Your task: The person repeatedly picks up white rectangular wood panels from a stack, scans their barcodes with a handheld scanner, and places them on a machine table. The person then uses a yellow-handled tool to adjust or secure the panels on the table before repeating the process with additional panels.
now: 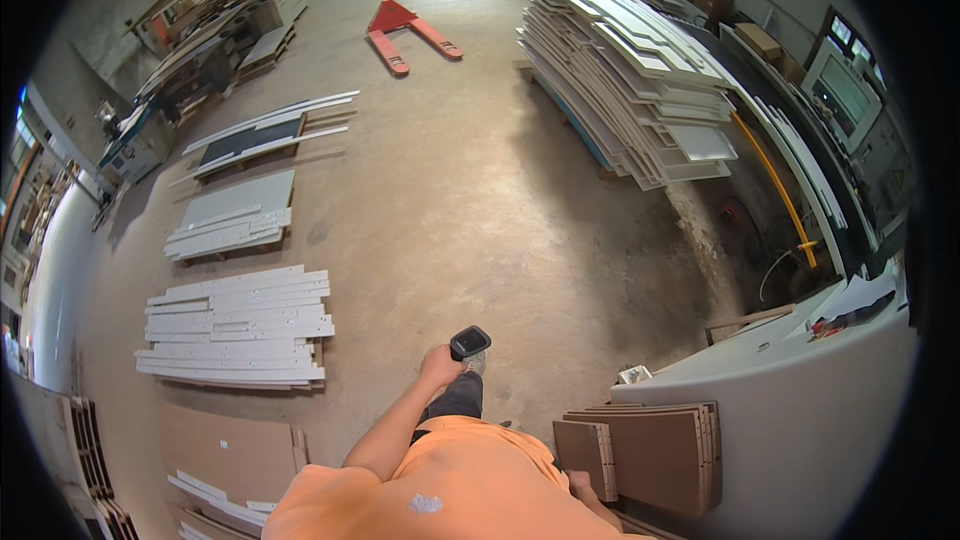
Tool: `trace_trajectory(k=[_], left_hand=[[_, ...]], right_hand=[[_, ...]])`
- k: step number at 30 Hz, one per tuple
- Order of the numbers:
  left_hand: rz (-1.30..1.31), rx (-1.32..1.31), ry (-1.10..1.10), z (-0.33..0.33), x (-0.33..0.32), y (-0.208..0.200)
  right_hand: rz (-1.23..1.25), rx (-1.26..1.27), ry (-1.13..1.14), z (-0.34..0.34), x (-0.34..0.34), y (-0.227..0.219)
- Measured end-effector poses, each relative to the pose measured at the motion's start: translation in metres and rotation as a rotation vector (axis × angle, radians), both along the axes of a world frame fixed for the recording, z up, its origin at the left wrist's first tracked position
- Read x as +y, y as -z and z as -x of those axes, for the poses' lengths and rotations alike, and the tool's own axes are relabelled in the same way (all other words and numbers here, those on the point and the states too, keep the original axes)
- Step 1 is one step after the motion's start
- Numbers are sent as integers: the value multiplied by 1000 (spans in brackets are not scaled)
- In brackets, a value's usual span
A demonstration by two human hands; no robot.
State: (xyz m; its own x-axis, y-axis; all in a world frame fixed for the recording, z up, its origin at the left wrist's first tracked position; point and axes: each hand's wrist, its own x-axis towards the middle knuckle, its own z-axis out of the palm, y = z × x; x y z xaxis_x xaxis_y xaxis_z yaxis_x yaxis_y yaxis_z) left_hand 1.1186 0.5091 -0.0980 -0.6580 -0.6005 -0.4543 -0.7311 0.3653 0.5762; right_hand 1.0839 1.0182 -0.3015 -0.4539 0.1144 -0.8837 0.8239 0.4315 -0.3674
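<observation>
My left hand [438, 366] is closed around the handle of a black handheld barcode scanner [469, 342], held out in front of my body over the floor. The scanner's rounded dark head faces up, and one of my shoes shows just below it. Low at my right side, my right hand [580, 486] is partly covered by my orange shirt, and its fingers cannot be made out. Beside it, several brown panels [650, 450] stand on edge against a pale machine cabinet [780, 410].
White panel strips [240, 328] lie in low stacks on the left, with a brown board [230, 455] nearer me. A red pallet jack [393, 25] stands ahead. A tall stack of white panels [640, 70] rises at right, near a machine screen [845, 95] and a yellow bar [775, 190].
</observation>
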Motion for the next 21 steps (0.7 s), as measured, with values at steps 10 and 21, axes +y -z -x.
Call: trace_trajectory(k=[10,21], left_hand=[[135,15,502,305,-63,-45],[-81,-93,827,537,83,-53]], right_hand=[[196,87,743,73,-107,-14],[-104,133,-2,311,-93,-27]])
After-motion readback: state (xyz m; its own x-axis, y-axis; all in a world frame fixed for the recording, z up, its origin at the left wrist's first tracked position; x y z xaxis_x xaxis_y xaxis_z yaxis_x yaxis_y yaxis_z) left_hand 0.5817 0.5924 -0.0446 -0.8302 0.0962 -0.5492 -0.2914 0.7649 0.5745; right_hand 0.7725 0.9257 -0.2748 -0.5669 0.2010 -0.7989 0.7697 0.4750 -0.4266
